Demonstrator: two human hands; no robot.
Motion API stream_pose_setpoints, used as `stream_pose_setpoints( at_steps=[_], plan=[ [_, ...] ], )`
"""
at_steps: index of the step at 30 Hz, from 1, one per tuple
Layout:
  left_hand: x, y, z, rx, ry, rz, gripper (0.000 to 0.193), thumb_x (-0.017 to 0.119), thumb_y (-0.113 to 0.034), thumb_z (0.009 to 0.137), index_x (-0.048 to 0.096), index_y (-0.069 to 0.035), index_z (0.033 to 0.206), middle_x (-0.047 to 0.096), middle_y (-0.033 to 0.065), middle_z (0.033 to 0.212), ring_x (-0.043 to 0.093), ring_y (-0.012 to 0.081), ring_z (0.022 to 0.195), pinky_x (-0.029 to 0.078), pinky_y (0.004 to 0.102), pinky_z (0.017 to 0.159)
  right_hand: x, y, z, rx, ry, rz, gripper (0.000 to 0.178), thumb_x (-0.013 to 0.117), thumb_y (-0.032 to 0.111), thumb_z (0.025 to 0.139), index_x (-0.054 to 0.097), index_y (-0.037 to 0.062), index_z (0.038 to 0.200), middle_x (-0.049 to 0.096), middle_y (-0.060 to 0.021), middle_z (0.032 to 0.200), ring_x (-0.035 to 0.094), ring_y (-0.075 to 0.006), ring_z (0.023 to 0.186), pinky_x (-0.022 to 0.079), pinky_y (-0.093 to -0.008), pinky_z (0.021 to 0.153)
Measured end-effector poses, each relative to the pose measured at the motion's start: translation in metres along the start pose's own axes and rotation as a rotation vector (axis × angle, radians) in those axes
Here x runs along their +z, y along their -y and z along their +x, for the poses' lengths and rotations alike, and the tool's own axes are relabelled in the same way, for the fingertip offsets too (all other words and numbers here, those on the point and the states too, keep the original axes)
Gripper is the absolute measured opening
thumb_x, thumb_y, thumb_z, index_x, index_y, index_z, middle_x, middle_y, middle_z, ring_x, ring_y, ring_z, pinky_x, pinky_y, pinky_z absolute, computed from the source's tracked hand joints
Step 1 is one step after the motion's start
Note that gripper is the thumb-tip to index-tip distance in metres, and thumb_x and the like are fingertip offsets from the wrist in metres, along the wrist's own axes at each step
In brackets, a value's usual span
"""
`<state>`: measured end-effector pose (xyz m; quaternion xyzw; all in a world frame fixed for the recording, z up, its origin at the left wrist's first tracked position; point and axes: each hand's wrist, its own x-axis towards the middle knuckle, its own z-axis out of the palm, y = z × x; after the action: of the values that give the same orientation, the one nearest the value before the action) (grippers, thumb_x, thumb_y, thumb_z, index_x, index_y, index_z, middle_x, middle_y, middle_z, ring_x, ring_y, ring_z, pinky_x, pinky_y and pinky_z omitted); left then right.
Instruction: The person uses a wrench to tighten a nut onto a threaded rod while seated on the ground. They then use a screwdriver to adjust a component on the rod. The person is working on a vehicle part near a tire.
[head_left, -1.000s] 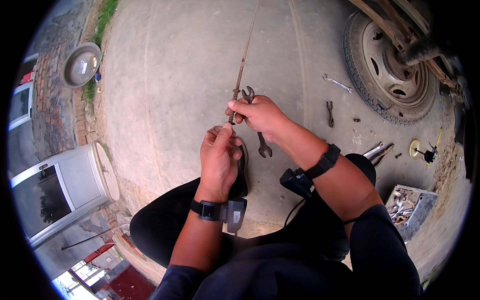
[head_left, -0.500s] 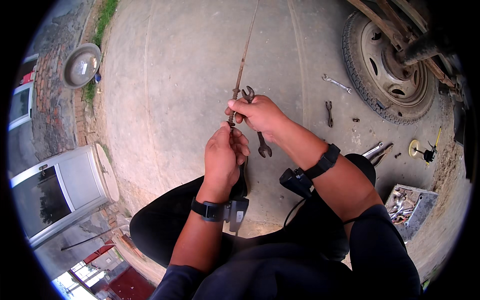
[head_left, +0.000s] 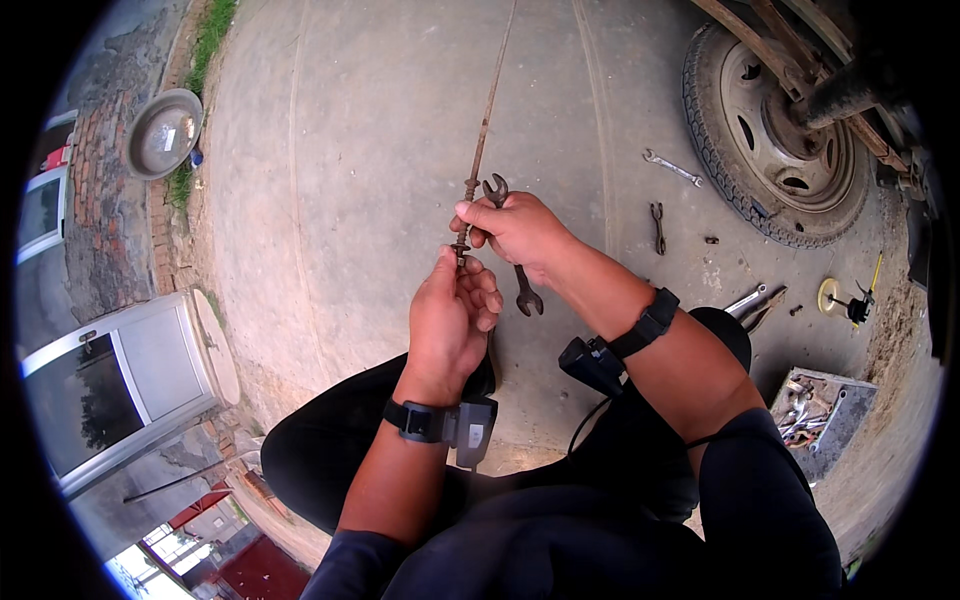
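Observation:
A long rusty metal rod [head_left: 486,125] slants from the top of the view down to my hands, with a coil spring [head_left: 463,236] around its near end. My right hand [head_left: 530,235] is closed, its thumb and fingers pinching the rod at the spring. The same hand holds a dark double open-end wrench [head_left: 529,300], whose jaws show above and below the palm. At the rod's near tip, a small nut [head_left: 460,260] sits between the thumb and fingers of my left hand [head_left: 445,325]. The left palm is partly turned up, its other fingers loosely curled.
On the concrete floor to the right lie a silver wrench [head_left: 673,167], a dark tool [head_left: 658,228] and pliers [head_left: 763,310]. A vehicle wheel [head_left: 775,140] stands at the far right. Nearer is a metal toolbox [head_left: 840,430]. A basin [head_left: 163,135] rests by the left wall.
My left hand has rolled slightly at the rod's tip, its thumb shifting left and its palm turning more upward, so the nut shows better. The right hand and wrench have hardly moved.

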<state>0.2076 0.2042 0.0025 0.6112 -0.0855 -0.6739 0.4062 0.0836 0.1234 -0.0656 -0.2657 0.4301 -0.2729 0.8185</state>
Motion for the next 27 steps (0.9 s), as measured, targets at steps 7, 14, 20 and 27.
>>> stream_pose_setpoints(
  at_steps=[7, 14, 20, 27],
  plan=[
    [0.009, -0.001, 0.000, 0.011, -0.129, 0.005, 0.037, 0.044, -0.042, 0.110, 0.057, -0.009, 0.099, 0.062, 0.0036, 0.084, 0.058, 0.0147, 0.065, 0.039, 0.0251, 0.052, 0.000, 0.001, -0.001, 0.012, -0.003, -0.020, 0.031, 0.067, 0.033, 0.098, 0.074, 0.0032, 0.100, 0.059, 0.0023, 0.077, 0.041, -0.0074, 0.062, 0.034, -0.0261, 0.057],
    [0.001, 0.000, -0.002, -0.033, -0.002, -0.064, 0.031, 0.049, -0.037, 0.109, 0.057, -0.009, 0.100, 0.060, 0.0023, 0.081, 0.059, 0.0141, 0.066, 0.039, 0.0253, 0.052, 0.000, 0.001, -0.001, 0.002, -0.005, -0.036, 0.032, 0.068, 0.034, 0.097, 0.074, 0.0033, 0.099, 0.059, 0.0022, 0.077, 0.044, -0.0085, 0.064, 0.036, -0.0275, 0.059],
    [0.009, 0.001, -0.001, 0.042, -0.147, 0.082, 0.037, 0.044, -0.041, 0.110, 0.057, -0.008, 0.099, 0.062, 0.0034, 0.081, 0.058, 0.0151, 0.064, 0.038, 0.0260, 0.050, 0.000, -0.002, 0.001, -0.009, -0.006, -0.023, 0.031, 0.068, 0.034, 0.097, 0.075, 0.0038, 0.099, 0.059, 0.0025, 0.077, 0.043, -0.0084, 0.064, 0.035, -0.0275, 0.058],
    [0.005, -0.002, -0.003, -0.020, -0.031, -0.035, 0.031, 0.048, -0.038, 0.109, 0.055, -0.008, 0.102, 0.061, 0.0017, 0.080, 0.059, 0.0124, 0.061, 0.039, 0.0250, 0.049, -0.001, 0.000, 0.000, -0.003, -0.005, -0.025, 0.030, 0.068, 0.034, 0.097, 0.075, 0.0043, 0.098, 0.059, 0.0027, 0.077, 0.042, -0.0080, 0.062, 0.034, -0.0264, 0.058]
  ],
)
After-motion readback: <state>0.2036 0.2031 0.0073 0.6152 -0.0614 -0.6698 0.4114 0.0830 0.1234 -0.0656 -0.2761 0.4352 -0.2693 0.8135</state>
